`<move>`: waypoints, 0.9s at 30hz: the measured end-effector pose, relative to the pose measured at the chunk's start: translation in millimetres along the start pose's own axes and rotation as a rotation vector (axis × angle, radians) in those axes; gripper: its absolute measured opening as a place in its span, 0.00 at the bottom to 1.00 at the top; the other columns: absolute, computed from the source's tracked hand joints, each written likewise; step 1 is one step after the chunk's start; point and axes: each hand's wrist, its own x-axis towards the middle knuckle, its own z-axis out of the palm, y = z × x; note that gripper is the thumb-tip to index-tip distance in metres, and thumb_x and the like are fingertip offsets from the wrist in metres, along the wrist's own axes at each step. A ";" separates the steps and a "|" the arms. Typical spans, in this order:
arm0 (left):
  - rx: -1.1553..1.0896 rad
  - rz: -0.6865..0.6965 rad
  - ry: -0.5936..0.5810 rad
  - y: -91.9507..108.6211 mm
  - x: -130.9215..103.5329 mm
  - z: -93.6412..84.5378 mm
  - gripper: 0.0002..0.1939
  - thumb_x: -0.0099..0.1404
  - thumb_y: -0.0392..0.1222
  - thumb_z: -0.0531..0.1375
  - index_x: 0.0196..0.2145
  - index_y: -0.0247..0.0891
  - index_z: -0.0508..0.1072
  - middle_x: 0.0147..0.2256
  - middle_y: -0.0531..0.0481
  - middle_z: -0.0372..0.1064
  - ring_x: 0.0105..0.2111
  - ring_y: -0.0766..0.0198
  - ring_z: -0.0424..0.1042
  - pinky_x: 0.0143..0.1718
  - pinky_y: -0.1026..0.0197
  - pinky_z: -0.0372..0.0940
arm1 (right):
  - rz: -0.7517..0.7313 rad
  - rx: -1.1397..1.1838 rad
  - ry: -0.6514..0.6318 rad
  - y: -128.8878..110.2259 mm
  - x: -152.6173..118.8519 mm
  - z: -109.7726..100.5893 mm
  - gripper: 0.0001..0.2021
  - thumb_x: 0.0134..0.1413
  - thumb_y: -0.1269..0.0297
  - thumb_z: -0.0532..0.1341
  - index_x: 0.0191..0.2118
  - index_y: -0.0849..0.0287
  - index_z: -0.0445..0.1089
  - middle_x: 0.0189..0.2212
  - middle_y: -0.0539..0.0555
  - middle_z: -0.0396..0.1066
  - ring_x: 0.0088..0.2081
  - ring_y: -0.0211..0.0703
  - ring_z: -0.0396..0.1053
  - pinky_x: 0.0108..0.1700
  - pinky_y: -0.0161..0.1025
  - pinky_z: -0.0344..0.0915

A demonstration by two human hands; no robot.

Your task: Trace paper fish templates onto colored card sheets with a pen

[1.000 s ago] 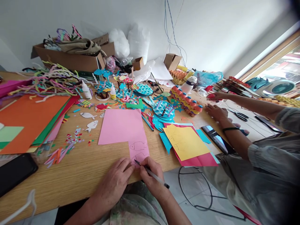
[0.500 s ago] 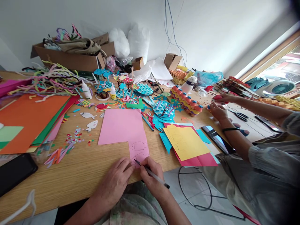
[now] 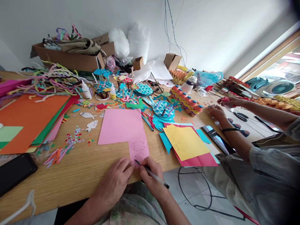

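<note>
Pink L-shaped paper sheet [image 3: 122,126] lies on lt wood table [image 3: 93,161], its narrow strip nr front edge; 1 dark-line fish outline [image 3: 138,146] looks done, 2nd below looks part-drawn, lower bit hidden by hands. R hand [image 3: 151,182] has fingers clamped on slim clear-barrel pen [image 3: 159,179] w/ blk end, tip at 2nd outline; L hand [image 3: 118,176] rests at strip's edge, fingers loosely bent, close tog., gripping nothing

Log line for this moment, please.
right hand: pen on pink paper | left hand: at paper's edge | fish outline: above pen tip
</note>
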 end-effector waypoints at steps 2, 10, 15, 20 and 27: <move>0.000 0.000 0.011 0.3 0.2 0.1 0.19 0.60 0.27 0.53 0.49 0.39 0.63 0.46 0.47 0.64 0.48 0.58 0.63 0.50 0.52 0.63 | -0.002 0.002 0.008 0.1 0.3 0.0 0.04 0.46 0.71 0.53 0.25 0.58 0.61 0.19 0.46 0.62 0.21 0.33 0.58 0.24 0.31 0.54; 0.036 0.004 -0.003 0.0 -1.1 -0.3 0.21 0.60 0.25 0.52 0.50 0.39 0.63 0.48 0.47 0.64 0.50 0.57 0.62 0.51 0.51 0.63 | 0.039 0.084 0.064 -5.8 1.6 -9.3 0.04 0.47 0.71 0.53 0.25 0.58 0.60 0.17 0.44 0.59 0.20 0.33 0.56 0.23 0.30 0.53; 0.043 0.012 0.029 0.1 -2.7 -0.3 0.20 0.61 0.26 0.50 0.49 0.39 0.64 0.47 0.47 0.65 0.50 0.59 0.63 0.51 0.52 0.63 | 0.009 0.069 -0.006 -4.6 1.9 -4.8 0.03 0.45 0.72 0.54 0.25 0.58 0.61 0.19 0.45 0.60 0.21 0.33 0.58 0.23 0.30 0.54; 0.084 0.025 0.067 -2.2 -6.5 3.4 0.22 0.61 0.26 0.48 0.51 0.38 0.64 0.49 0.46 0.65 0.50 0.58 0.64 0.51 0.51 0.64 | -0.033 0.021 -0.022 -2.4 1.6 -0.1 0.03 0.47 0.72 0.54 0.26 0.58 0.62 0.20 0.47 0.63 0.22 0.34 0.60 0.25 0.31 0.56; 0.117 0.048 0.056 -4.0 -8.0 4.7 0.20 0.62 0.27 0.47 0.51 0.36 0.64 0.49 0.45 0.66 0.50 0.57 0.64 0.51 0.51 0.63 | -0.054 -0.004 -0.025 -4.2 1.5 0.1 0.03 0.47 0.71 0.54 0.27 0.58 0.63 0.20 0.48 0.65 0.23 0.36 0.62 0.24 0.31 0.57</move>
